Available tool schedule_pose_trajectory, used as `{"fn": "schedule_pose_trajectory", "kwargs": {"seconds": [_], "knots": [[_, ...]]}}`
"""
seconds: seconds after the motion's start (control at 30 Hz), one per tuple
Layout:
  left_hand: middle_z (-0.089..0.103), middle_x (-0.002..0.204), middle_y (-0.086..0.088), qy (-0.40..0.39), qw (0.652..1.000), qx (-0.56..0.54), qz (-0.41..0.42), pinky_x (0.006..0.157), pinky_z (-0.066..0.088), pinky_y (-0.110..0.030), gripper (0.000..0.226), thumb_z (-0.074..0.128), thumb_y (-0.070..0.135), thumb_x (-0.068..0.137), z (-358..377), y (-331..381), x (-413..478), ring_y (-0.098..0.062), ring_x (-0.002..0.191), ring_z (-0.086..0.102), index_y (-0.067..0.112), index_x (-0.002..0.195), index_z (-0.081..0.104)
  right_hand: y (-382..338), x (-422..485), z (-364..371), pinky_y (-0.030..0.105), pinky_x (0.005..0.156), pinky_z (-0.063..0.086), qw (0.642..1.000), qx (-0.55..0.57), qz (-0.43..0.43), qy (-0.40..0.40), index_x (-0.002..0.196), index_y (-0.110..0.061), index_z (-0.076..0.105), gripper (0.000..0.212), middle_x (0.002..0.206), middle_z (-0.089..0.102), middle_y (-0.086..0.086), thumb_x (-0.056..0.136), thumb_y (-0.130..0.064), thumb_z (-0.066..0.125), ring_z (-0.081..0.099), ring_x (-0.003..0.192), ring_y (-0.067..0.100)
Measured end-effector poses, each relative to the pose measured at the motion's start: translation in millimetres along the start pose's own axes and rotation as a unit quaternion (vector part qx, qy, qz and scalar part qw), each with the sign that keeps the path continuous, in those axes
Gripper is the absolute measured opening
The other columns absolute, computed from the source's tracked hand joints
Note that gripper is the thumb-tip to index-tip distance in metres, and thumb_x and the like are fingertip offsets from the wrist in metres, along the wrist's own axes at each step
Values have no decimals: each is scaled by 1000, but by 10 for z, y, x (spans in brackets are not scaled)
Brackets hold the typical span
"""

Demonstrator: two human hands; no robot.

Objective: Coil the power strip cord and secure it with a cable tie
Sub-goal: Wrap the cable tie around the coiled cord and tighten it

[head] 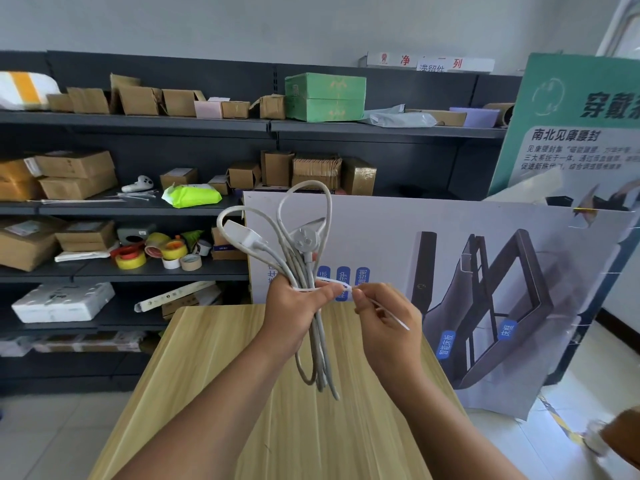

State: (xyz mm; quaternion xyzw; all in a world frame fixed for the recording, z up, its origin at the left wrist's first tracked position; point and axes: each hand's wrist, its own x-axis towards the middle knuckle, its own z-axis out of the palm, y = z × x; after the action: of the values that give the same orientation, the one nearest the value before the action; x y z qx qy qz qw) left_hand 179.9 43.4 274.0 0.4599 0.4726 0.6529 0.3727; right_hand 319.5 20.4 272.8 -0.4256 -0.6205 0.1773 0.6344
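Head view: left hand (294, 308) closed around the bundled cord (311, 271), held upright above the table (214, 393). Loops fan out above the fist; more loops hang below it. Plug (306, 242) and white power strip (242, 233) sit among the upper loops. Cable tie (330, 284) wraps the bundle at the fist. Right hand (384, 317) pinches the tie's free tail between fingertips.

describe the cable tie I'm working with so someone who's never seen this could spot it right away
Above the wooden table, the left hand grips a bundle of grey cord. The cable tie is the thin white strip looped around it, its tail pinched by the right hand.
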Motion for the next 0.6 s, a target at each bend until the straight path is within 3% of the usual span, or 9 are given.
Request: {"fn": "schedule_pose_trajectory", "kwargs": {"seconds": [0.07, 0.2, 0.33, 0.43, 0.5, 0.6], "knots": [[75, 98, 12, 14, 1000, -1, -4, 77, 57, -22, 40, 88, 15, 67, 26, 14, -2, -10, 96, 72, 2, 101, 71, -6, 5, -18, 28, 56, 48, 999, -13, -41, 7, 74, -11, 68, 14, 68, 65, 1, 86, -3, 69, 58, 64, 17], [76, 96, -8, 3, 1000, 9, -1, 79, 57, -29, 46, 89, 26, 63, 25, 30, 1, -19, 94, 72, 6, 100, 72, -36, 9, -72, 23, 58, 50, 998, -6, -53, 13, 76, -17, 67, 18, 70, 66, -6, 86, -2, 68, 62, 67, 14], [73, 84, -4, -73, 997, -34, -7, 66, 50, -33, 26, 81, 20, 69, 22, 164, -20, -16, 68, 65, 27, 92, 72, -20, 117, -118, 27, 69, 57, 999, 33, -10, -34, 79, -28, 65, 28, 77, 73, -8, 91, -3, 62, 70, 76, 11], [76, 98, 0, -124, 992, -25, -1, 63, 50, -22, 36, 79, 7, 77, 74, 231, -71, -12, 79, 70, 17, 108, 64, 4, 209, -123, 30, 76, 57, 994, 76, 5, -72, 78, -11, 64, 22, 90, 76, -9, 93, 3, 56, 73, 84, 13], [76, 83, 7, -129, 991, -25, 2, 58, 49, -16, 33, 75, -3, 79, 114, 238, -101, -4, 69, 69, 15, 103, 63, -3, 243, -130, 25, 76, 56, 992, 87, 5, -95, 79, 0, 60, 17, 91, 76, -11, 93, 6, 54, 73, 89, 11], [68, 64, 12, -85, 996, -2, 17, 56, 47, -18, 28, 78, 3, 77, 170, 220, -112, -4, 59, 63, 20, 92, 63, -23, 254, -158, 23, 70, 55, 991, 60, 13, -120, 80, 2, 61, 14, 87, 76, -16, 93, 3, 56, 72, 85, 9]]}}
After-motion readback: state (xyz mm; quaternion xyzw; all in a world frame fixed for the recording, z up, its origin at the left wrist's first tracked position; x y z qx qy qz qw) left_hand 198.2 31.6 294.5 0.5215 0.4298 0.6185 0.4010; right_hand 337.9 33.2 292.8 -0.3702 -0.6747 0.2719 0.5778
